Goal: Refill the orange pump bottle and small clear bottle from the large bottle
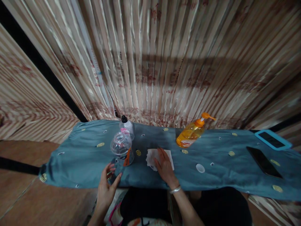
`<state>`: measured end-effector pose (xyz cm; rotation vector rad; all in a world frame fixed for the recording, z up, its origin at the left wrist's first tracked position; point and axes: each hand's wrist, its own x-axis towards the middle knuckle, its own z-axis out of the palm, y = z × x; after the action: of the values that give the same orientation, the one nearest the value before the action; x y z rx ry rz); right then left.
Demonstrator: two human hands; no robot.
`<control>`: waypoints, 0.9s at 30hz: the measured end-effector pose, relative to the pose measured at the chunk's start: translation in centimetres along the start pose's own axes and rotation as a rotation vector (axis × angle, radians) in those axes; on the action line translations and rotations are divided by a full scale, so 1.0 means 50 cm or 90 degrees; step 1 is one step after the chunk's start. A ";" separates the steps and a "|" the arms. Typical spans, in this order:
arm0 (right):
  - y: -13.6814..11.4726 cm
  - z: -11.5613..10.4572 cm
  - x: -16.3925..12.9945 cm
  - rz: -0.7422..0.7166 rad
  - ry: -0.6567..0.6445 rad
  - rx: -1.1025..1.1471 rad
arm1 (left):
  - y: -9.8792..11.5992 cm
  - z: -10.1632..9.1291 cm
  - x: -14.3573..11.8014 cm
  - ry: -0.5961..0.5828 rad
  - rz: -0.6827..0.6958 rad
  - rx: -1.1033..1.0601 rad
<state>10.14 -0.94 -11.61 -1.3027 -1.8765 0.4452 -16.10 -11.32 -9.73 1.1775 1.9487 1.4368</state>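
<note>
My left hand point(107, 185) is at the front edge of the table, fingers apart and nothing between them. Just beyond it stands a clear plastic cup point(121, 150) with a domed lid and an orange-and-black print. The hand looks close to the cup but apart from it. My right hand point(165, 166), with a bracelet at its wrist, lies with fingers stretched over a white tissue point(154, 155). The tissue is flat on the cloth, its left edge ragged. Behind the cup is a clear bottle point(128, 128) with a black cap, partly hidden by the lid.
A teal patterned cloth point(82, 157) covers the table. An orange pump bottle point(190, 134) stands right of the tissue. Farther right are a small white round piece point(200, 168), a black phone point(263, 162) and a blue-framed tablet point(273, 140). A striped curtain point(160, 62) hangs behind.
</note>
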 end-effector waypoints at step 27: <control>-0.172 0.076 0.317 0.079 -0.188 0.072 | 0.031 0.058 -0.085 -0.239 -0.035 -0.068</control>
<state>-0.61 10.35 -1.83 -1.3386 -1.9822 0.8356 -11.04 -13.12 -9.87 1.2333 1.6147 1.1753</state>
